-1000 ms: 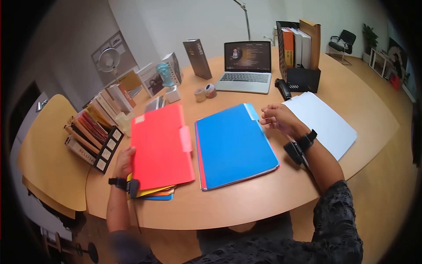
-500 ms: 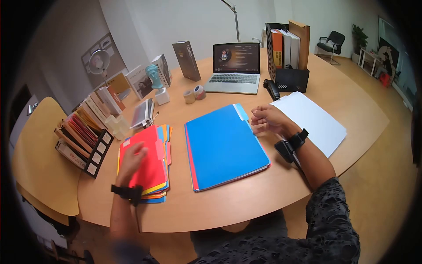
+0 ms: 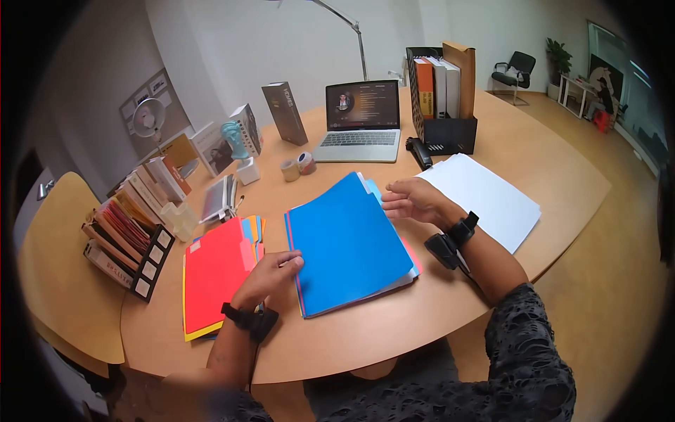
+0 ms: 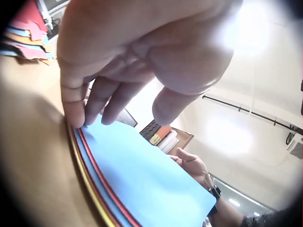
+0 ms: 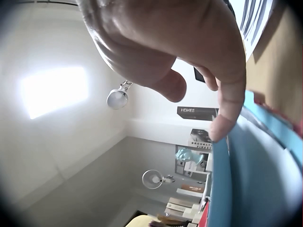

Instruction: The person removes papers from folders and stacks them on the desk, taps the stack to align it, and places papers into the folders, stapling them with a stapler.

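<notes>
A blue folder [image 3: 348, 243] tops a stack in mid-table, its sheet bowed and its lower right corner raised over pink and white edges. At the stack's left edge is my left hand [image 3: 268, 277]; in the left wrist view the fingertips of that hand [image 4: 137, 52] touch the layered edges, thumb held apart. My right hand [image 3: 416, 200] is at the upper right edge, by a light-blue tab. In the right wrist view a fingertip of this hand [image 5: 175, 42] touches the blue edge, thumb apart. Left of the stack lies a pile topped by a red folder [image 3: 216, 276].
White paper [image 3: 485, 200] lies to the right of the stack. Behind stand a laptop [image 3: 360, 141], two tape rolls [image 3: 297, 167], a black stapler-like tool [image 3: 420, 152] and a book holder [image 3: 450, 135]. A file rack [image 3: 145, 271] stands at the left.
My left hand has put the red folder onto the left pile, let go and moved right to the blue stack. The blue folder is now bowed upward. My right hand stays beside it.
</notes>
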Available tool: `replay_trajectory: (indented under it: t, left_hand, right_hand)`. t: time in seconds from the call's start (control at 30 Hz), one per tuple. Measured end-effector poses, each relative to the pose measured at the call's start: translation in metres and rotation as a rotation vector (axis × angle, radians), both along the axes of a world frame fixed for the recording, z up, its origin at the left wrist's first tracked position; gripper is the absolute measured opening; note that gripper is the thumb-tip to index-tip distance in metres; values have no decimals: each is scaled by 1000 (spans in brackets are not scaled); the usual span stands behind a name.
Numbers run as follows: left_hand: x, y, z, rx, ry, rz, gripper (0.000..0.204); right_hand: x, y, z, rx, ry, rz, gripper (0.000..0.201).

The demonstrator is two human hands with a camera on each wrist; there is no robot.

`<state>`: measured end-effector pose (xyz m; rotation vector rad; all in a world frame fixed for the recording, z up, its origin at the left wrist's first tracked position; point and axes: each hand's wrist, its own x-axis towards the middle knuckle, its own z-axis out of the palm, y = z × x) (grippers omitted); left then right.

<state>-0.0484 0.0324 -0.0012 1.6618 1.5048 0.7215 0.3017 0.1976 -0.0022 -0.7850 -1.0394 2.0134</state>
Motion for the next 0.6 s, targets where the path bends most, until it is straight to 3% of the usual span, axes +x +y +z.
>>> replay_trajectory:
  t: [0.1,0.13,0.2,0.27,0.43,0.6]
  left_hand:
    - [-1,3,11,-75,-132,23,51]
    - [-5,4,11,-75,-132,26,51]
    - [-17,9,13,-18,-492,61,54]
    - [-13,-3,43,59,-643,159,58]
    - [-62,3,86,53,-970,9,72]
    - [-77,-10,97,125,-841,104,68]
  right_hand:
    - [-19,-31,40,84,14,34,26]
    - [-28,-41,52,207,56,107,31]
    - [-49,-55,68,427,111,213,38]
    - [-70,-73,88,640,71,291,43]
    - [-130,-99,92,1015,-113,535,42]
    - [-154,-111,54,1248,-193,657,39]
